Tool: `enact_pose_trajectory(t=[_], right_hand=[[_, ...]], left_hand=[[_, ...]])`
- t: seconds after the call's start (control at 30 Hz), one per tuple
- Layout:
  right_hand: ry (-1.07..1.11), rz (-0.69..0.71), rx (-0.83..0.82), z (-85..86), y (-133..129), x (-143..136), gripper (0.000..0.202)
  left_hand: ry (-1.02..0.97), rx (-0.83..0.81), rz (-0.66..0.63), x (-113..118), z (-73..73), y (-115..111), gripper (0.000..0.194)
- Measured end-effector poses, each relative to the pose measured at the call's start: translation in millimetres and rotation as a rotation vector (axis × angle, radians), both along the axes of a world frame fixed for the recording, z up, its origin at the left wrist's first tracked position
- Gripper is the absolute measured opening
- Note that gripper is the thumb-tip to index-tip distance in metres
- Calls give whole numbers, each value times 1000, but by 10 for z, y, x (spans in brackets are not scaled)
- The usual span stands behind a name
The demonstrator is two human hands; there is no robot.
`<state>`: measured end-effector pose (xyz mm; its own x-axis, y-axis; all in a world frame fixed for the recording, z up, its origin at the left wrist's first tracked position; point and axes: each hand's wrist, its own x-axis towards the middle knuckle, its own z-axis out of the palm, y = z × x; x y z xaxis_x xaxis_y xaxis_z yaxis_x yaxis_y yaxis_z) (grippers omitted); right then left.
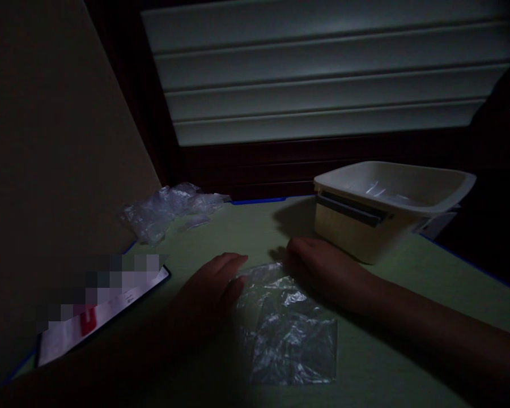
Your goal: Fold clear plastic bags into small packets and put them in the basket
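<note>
A clear plastic bag (295, 340) lies flat and wrinkled on the green tabletop between my hands. At its upper left edge is my left hand (216, 283), its thumb and fingers apart, with the fingertips beside or on the plastic. My right hand (312, 266) is closed at the bag's upper right corner. Its fingertips are curled under and dark, so what they hold, if anything, is hidden.
A cream plastic bin (344, 232) with clear plastic inside stands at the back right. Crumpled clear bags (165, 209) are heaped at the back left. A lit tablet or phone (110, 311) lies at the left. Behind the table is a slatted shutter (314, 73).
</note>
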<state>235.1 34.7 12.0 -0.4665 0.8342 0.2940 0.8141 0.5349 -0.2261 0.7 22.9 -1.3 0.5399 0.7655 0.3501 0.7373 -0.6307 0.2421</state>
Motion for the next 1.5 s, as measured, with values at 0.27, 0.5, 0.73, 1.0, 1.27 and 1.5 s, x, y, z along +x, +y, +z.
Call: enact_pose_trajectory(t=[0.27,0.5,0.73,1.0,1.27,1.5], right_hand=[[108,-48,32,2,-11,0,4],[277,-21,-113,40,-36,-30,14],[360,51,-225,-8,3,-17,19],[280,46,-206,-4,13,-1,8],[289,32,-309,21,10,10,27],[244,29,-271,-30,46,19,11]], left_hand=[[-149,-135,38,2,25,83,29],[-158,-85,-4,2,47,72,21],[-168,-59,21,7,25,89,20],[-125,-50,-1,6,34,83,15],[-124,-1,-43,-8,-4,96,15],[-115,44,-77,11,12,81,14]])
